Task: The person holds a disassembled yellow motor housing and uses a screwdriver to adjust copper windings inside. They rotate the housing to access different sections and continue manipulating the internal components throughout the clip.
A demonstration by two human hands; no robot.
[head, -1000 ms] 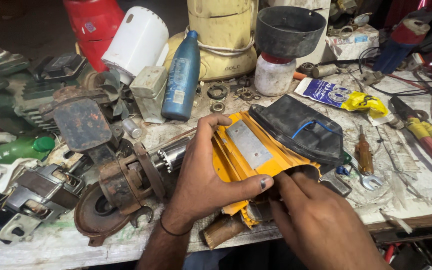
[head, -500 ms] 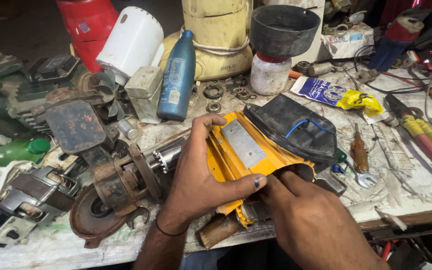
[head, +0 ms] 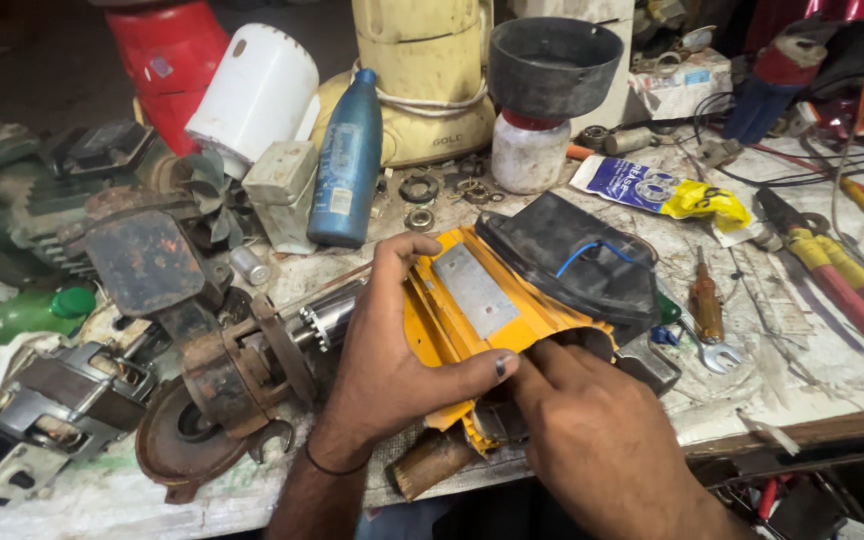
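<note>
Left hand (head: 392, 355) fingers curled over the ribbed yellow motor housing (head: 482, 310), thumb clamped along its near edge; right hand (head: 592, 430) fingertips tucked into the open end, grip there hidden. Judged heavy, rigid, fins offering sure purchase; best gripped across the ribs. Lay mid-workbench (head: 832, 370), black cover (head: 582, 265) at far end, both wrists angled inward.

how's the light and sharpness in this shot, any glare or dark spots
Head view: light falls evenly on the bench middle, so the yellow finned housing, left hand and right hand look sharp; a small glare sits on the housing's metal plate; the top left corner behind the red container and the bottom edge under the bench fall into deep shadow.
</note>
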